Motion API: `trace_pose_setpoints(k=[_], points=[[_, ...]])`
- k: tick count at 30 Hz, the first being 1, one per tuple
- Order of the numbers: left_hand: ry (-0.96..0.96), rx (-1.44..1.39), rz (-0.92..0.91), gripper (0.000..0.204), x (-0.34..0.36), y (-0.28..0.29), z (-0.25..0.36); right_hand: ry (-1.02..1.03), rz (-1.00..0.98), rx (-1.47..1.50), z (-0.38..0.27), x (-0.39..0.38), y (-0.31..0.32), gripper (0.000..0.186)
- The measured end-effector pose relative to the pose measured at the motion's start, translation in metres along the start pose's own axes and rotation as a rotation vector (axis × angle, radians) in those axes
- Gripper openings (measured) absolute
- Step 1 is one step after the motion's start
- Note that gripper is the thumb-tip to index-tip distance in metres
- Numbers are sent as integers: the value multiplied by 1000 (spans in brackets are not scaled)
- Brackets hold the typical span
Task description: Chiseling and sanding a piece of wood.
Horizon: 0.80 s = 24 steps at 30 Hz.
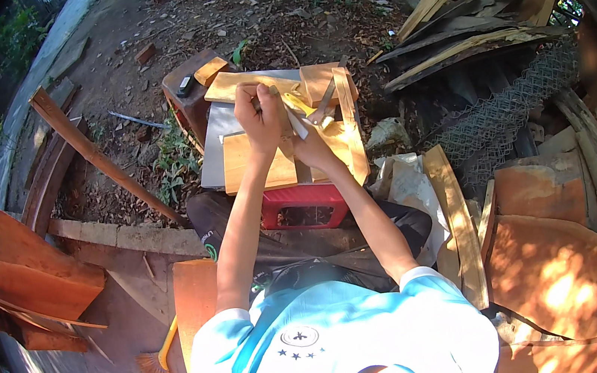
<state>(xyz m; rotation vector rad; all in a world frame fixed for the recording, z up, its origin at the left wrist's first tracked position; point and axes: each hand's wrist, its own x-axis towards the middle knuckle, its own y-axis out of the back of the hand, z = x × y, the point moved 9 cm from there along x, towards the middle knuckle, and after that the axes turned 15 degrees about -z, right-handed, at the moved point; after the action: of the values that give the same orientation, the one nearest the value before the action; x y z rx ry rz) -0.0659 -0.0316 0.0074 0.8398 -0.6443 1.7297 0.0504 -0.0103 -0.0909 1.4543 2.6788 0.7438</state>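
My left hand is raised over the low work surface, its fingers curled closed; what they hold, if anything, is hidden. Just right of it and lower, my right hand is closed by a thin white strip, its fingers partly hidden. I cannot tell how the strip is held. Beyond the hands lies a yellow-handled tool. A flat metal blade rests to its right on the wood. Below my hands, a light wooden board lies on the grey tabletop, and a wooden plank lies along its far side.
A red plastic stool stands under the work surface. A small dark box-shaped item sits at its far left corner. To the left, a wooden pole leans, and a broom lies near me. Wire mesh and timber slabs crowd the right.
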Motion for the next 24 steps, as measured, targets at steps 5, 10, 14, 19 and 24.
trace_pose_setpoints(k=[5, 10, 14, 19, 24], points=[[34, -88, -27, 17, -8, -12, 0, 152, 95, 179, -30, -1, 3, 64], [104, -91, -55, 17, -11, -17, 2, -292, 25, -22, 139, -45, -26, 53], [34, -36, 15, 18, -10, -10, 3, -99, -34, 239, -19, -13, 1, 66], [240, -255, 52, 15, -6, -35, -19, 177, 164, -30, -38, -15, 26, 74], [521, -412, 42, 18, -11, -21, -38, -379, -52, 106, 109, -52, -28, 64]])
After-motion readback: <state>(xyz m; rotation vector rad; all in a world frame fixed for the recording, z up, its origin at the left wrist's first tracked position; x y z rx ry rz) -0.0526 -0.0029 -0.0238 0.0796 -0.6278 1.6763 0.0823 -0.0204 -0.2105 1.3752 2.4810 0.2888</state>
